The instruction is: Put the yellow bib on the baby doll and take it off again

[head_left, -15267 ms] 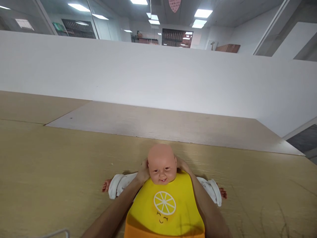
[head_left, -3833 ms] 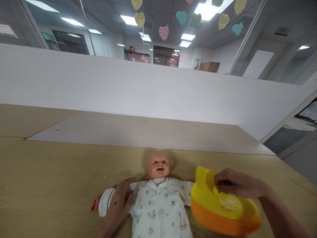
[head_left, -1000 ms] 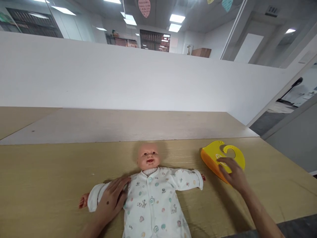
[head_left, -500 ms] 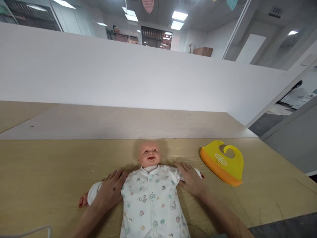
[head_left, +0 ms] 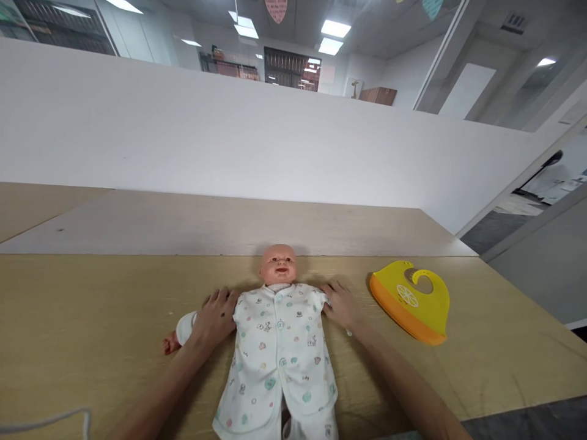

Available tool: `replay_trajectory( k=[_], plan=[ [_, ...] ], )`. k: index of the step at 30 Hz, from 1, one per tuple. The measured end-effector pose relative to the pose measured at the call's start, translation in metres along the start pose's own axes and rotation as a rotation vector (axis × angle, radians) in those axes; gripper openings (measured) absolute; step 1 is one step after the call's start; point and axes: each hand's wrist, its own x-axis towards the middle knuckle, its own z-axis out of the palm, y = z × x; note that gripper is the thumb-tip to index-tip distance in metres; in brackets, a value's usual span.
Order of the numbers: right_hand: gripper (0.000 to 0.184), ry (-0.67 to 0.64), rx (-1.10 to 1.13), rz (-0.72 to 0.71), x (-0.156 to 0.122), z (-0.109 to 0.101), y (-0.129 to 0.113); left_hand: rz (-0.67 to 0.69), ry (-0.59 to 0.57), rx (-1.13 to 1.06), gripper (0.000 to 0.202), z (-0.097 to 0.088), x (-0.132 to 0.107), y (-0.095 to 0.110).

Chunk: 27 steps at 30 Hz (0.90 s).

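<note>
A baby doll (head_left: 277,330) lies on its back on the light wood table (head_left: 92,318), dressed in a white printed suit with buttons down the front. My left hand (head_left: 213,316) grips the suit's sleeve at the doll's upper arm, with the small doll hand showing beyond it. My right hand (head_left: 339,304) holds the other shoulder and sleeve, hiding most of that arm. A yellow silicone bib (head_left: 409,299) with an orange catch pocket and a lemon-slice print lies flat to the right, apart from my right hand.
A raised pale board (head_left: 229,226) runs behind the table, backed by a tall white partition (head_left: 229,134). A thin white cord (head_left: 46,420) crosses the lower left corner. The table's right end meets a grey floor area.
The doll has slid toward the far table edge, showing more of its suit and legs. Both hands have closed in on its shoulders. The bib has not moved.
</note>
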Motion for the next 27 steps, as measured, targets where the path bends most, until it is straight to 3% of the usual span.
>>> replay_trajectory(
  k=[10,19,27],
  plan=[
    [0.052,0.135,-0.158,0.091,0.029,0.009,0.0,-0.065,0.14,0.084,0.034,0.01,0.029,0.003],
    [0.048,0.283,-0.192,0.162,0.055,0.028,0.007,-0.11,0.176,0.141,0.034,0.021,0.054,0.0],
    [0.047,0.383,-0.176,0.242,0.09,0.038,0.016,-0.131,0.205,0.122,0.037,0.028,0.091,-0.006]
  ],
)
